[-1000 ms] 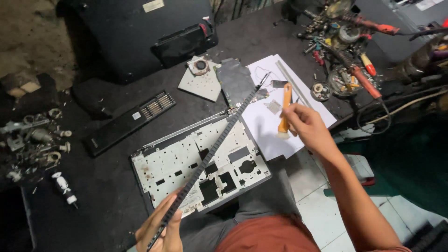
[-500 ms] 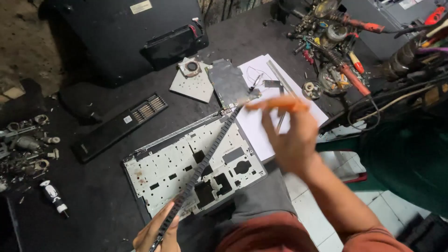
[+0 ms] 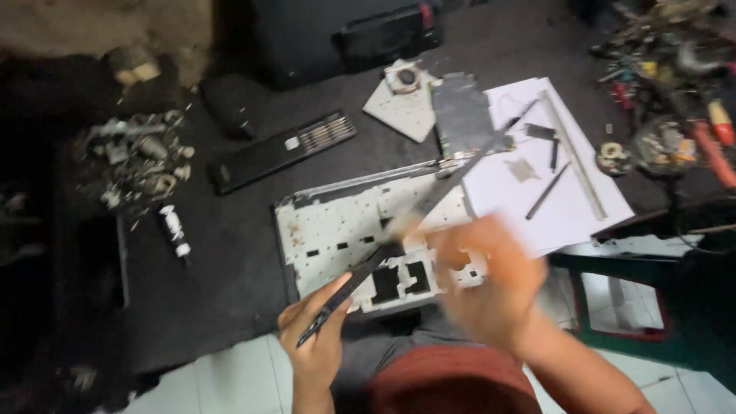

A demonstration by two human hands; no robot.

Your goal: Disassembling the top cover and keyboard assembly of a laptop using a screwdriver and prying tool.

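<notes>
My left hand [image 3: 314,341] grips the near end of a long thin black strip [image 3: 429,199], held on edge and slanting up to the right over an opened laptop shell [image 3: 330,230] with a pale perforated inside. My right hand [image 3: 491,287] is a motion blur over the shell's right part, close to the strip. Its fingers look curled around the orange-handled screwdriver [image 3: 402,225], which shows only as a pale smear at its left.
White paper [image 3: 521,203] right of the shell carries small black parts and a metal rod [image 3: 573,153]. Behind lie a dark board [image 3: 460,111], a fan on a pale plate [image 3: 405,78] and a black vented bar [image 3: 284,149]. Metal scraps [image 3: 138,157] lie at left, tools [image 3: 678,142] at right.
My right hand has swung with the screwdriver from over the paper down and left to the shell. The view has shifted. My left hand keeps its hold on the strip.
</notes>
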